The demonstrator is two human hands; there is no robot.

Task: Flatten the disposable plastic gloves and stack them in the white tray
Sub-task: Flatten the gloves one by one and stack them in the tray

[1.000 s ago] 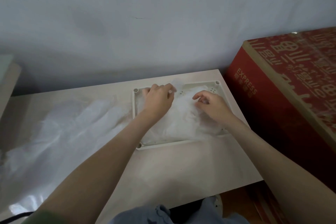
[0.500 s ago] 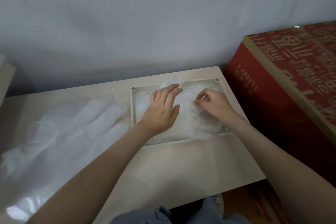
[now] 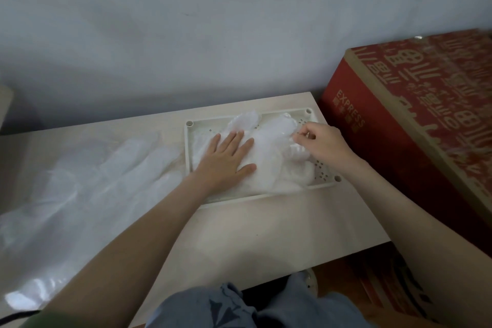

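With flattening in hand, the left hand [image 3: 226,161], fingers [image 3: 237,140] straight, pressed the crumpled translucent plastic glove [image 3: 271,160] inside the shallow white perforated tray [image 3: 188,152] at two o'clock on the pale table [image 3: 266,234], while the right hand [image 3: 323,146] pinched its three-o'clock edge (next, likely, a taut outward pull).

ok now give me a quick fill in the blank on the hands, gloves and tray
The left hand lies on the gloves in the tray, fingers ___, not curled. The right hand pinches the gloves at the tray's ___ end. On the table, loose gloves lie ___ of the tray. The box beside the table is ___.
Missing: straight, right, left, red.
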